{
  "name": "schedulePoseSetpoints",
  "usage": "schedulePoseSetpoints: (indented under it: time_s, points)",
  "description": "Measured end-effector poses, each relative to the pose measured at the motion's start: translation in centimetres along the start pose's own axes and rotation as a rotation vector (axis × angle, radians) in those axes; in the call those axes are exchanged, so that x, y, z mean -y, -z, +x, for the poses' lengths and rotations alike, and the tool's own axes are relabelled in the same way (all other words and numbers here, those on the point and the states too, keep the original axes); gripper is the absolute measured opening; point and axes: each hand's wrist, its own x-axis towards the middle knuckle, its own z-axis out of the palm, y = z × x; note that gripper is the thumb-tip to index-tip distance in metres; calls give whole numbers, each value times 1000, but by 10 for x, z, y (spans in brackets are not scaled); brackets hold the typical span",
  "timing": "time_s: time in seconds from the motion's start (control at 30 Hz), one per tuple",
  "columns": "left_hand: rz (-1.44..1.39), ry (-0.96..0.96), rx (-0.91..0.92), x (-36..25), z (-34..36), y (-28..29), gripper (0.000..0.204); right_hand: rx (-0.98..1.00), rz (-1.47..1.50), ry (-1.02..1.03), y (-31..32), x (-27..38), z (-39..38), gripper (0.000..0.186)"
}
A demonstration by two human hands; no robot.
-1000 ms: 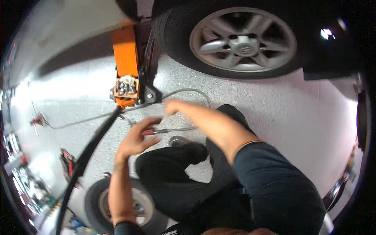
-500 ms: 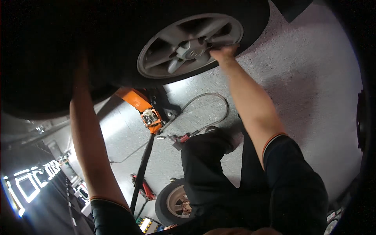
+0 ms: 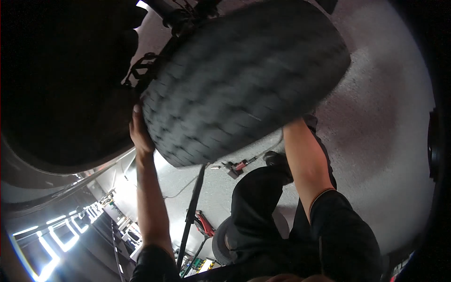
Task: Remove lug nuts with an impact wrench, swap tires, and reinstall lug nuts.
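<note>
step: lifting car wheel [image 3: 244, 80] at dark wheel arch [image 3: 66, 84], off floor [image 3: 376, 117]
left hand [image 3: 140, 134]: fingers flat, pressed on tread edge
right hand: hidden behind tyre, grip cannot tell
next: likely needs steady two-sided support, clearing the arch
wheel look: chunky blurred tread, tilted, filling upper centre
floor: red tool [image 3: 237, 167], long black handle [image 3: 190, 216]

Obstacles: large black treaded rubber tyre [image 3: 244, 80] fills the upper centre; dark car body and wheel arch [image 3: 61, 84] close off the upper left, just beside it. Left hand [image 3: 140, 134] occupies the narrow gap between them. Long black handle bar [image 3: 191, 211] crosses the lower floor. Open passage: pale speckled concrete floor [image 3: 376, 141], right side.
</note>
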Motion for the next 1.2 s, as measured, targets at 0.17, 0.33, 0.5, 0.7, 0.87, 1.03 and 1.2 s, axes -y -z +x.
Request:
schedulePoseSetpoints:
  time_s: [0.17,0.33,0.5,0.7,0.87,1.03,1.2]
  points:
    - [151,-132,-78,-77,-84,-80,47,-118,440,-205,-67,139,-112,77]
    - [774,-277,-240,-142,-113,-137,73,-393,59,-368,-216,130,-209,75]
    - [502,-287,207,-160,-110,-129,78,-374,-728,-219,-296,152,-220,73]
    - [318,-191,-176,-147,-126,-165,63,-629,-863,-284,-312,205,-153,70]
    - [395,2,-344,-163,-194,-213,59,-485,-1019,-430,-329,244,-109,73]
    - [325,215,-469,-123,-302,-240,52,-470,-1233,-562,-345,230,-107,73]
    - [142,373,-425,-58,-435,-288,52,-437,-1308,-607,-296,279,-194,73]
